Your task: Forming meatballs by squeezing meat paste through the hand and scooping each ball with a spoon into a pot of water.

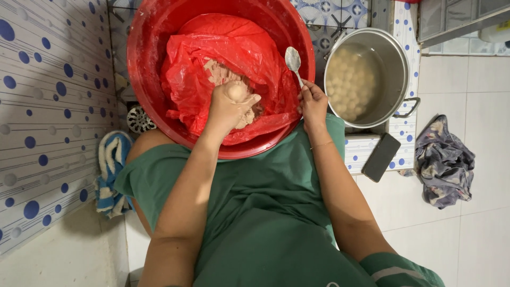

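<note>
White floor tiles [478,244] and a wall with blue dots [48,106] are all around. On the person's green lap sits a big round red tub [143,79], lined with a crinkly red plastic bag [249,58] holding soft pink paste [218,72]. Beside it, a shiny metal pot [396,69] holds small pale balls in water. Left hand [229,109] squeezes a smooth paste ball [236,91]. Right hand [312,103] pinches a metal spoon [293,59]

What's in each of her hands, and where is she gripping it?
Left hand squeezes a ball of pale paste out above its fist. Right hand holds a metal spoon by the handle's lower end.
</note>
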